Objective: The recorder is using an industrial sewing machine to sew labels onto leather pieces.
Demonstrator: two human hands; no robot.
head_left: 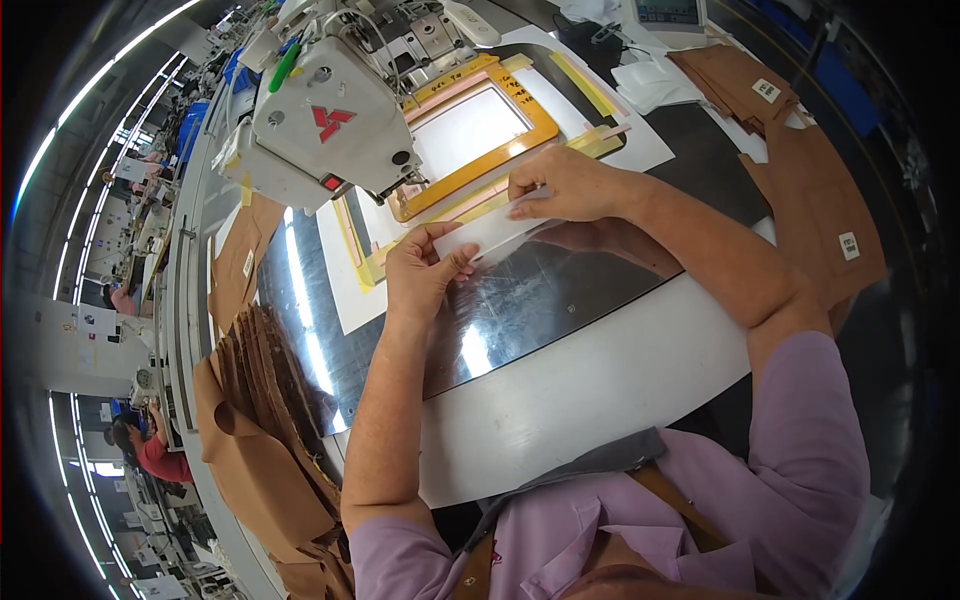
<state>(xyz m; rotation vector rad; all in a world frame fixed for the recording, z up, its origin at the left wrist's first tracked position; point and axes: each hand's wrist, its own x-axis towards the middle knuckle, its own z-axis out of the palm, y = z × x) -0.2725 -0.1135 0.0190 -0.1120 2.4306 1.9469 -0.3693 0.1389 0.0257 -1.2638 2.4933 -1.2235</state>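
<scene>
A small white strip, perhaps paper or backing material (490, 232), is stretched between my two hands above the shiny metal plate (530, 300). My left hand (425, 268) pinches its left end between thumb and fingers. At the other end, my right hand (570, 187) grips it with curled fingers. Just beyond my hands lies a yellow-orange frame (535, 140) with handwriting on it, set inside a larger template edged with yellow and pink tape (480, 205). The white sewing machine head (335, 110) stands over the frame's left side.
Brown cut pieces with small white labels lie at the right (825, 210) and far right (730, 80). A thick stack of brown pieces (265, 420) hangs at the table's left edge. Another person in red (160, 455) sits at the far left. A small screen (668, 12) stands at the back.
</scene>
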